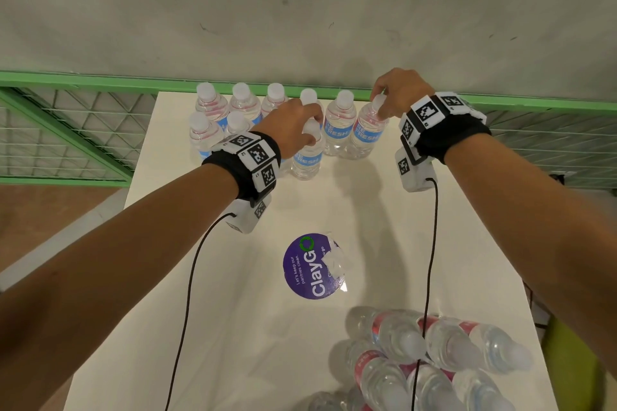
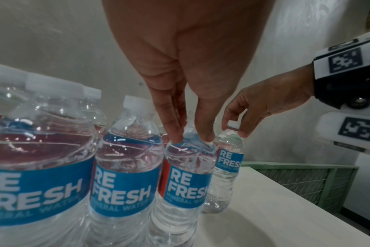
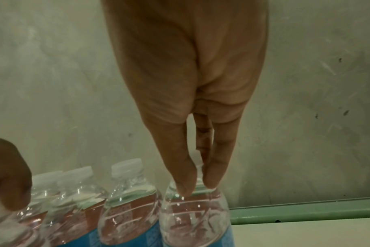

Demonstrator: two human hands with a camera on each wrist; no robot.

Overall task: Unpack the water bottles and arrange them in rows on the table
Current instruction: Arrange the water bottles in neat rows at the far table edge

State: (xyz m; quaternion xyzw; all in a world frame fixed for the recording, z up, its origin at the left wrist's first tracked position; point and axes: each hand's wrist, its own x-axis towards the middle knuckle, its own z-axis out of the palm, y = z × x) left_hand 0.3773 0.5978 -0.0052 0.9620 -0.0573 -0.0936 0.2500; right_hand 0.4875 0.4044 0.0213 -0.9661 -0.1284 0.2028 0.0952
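Note:
Clear water bottles with blue labels and white caps stand in two rows at the far end of the white table [image 1: 233, 277]. My left hand [image 1: 297, 127] [image 2: 190, 130] grips the neck of a front-row bottle [image 1: 307, 157] [image 2: 186, 180] that stands on the table. At the right end of the back row, my right hand [image 1: 387, 100] [image 3: 192, 183] pinches the cap of another bottle [image 1: 365, 133] [image 3: 194, 220], also seen as the rightmost bottle [image 2: 226, 167] in the left wrist view. Both bottles are upright.
A pack of several bottles [image 1: 434, 360] lies on its side at the table's near right corner. A purple round sticker [image 1: 312, 265] with crumpled plastic marks the table's middle. A green mesh fence [image 1: 66, 130] and a grey wall stand behind the table.

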